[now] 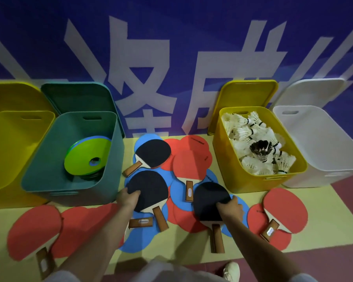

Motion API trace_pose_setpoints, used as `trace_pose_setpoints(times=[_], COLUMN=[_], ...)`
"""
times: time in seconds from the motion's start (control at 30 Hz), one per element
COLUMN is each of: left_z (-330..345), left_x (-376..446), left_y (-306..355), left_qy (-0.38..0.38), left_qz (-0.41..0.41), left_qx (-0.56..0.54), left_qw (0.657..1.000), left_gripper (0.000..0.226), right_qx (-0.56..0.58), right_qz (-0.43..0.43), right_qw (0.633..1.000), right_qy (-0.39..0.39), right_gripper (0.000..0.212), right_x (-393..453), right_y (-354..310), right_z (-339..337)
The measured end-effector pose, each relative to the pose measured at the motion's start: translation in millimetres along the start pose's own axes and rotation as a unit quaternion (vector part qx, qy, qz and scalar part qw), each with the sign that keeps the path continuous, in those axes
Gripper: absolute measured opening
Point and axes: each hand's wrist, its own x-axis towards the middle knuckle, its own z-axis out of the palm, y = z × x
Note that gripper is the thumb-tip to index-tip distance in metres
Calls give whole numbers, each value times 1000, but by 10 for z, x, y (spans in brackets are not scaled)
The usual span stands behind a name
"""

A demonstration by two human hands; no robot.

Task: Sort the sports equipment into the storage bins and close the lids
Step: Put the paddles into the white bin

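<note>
Several table tennis paddles lie piled on the floor mat between the bins. My left hand (127,198) grips the left edge of a black-faced paddle (149,190) in the middle of the pile. My right hand (231,208) grips the right edge of another black-faced paddle (209,200). A third black paddle (153,152) lies further back. Red paddles (283,210) lie right and left (33,231). The teal bin (108,151) holds green and blue discs (88,155). The yellow bin (218,151) on the right holds shuttlecocks (253,143).
An open yellow bin (14,147) stands at far left and an open white bin (322,147) at far right. All lids lean upright against the blue banner wall (171,47). My shoe (231,270) is at the bottom, on the red floor beside the mat.
</note>
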Motion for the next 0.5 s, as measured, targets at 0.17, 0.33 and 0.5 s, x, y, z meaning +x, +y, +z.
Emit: trace_pose_setpoints(times=[0.17, 0.33, 0.5], left_z=[-62, 20, 96], left_x=[-130, -337, -439], left_y=[105, 179, 241], left_qy=[-19, -59, -74], left_qz=[54, 151, 186], left_qx=[-36, 10, 25], left_qw=[998, 987, 980], left_gripper=[52, 61, 71], right_qx=[92, 136, 69], right_qz=[-55, -222, -271], right_qw=[992, 966, 960], right_qy=[69, -7, 16], right_gripper=[31, 51, 65], right_x=[-215, -432, -617], right_y=[-79, -41, -52], right_z=[-171, -132, -73])
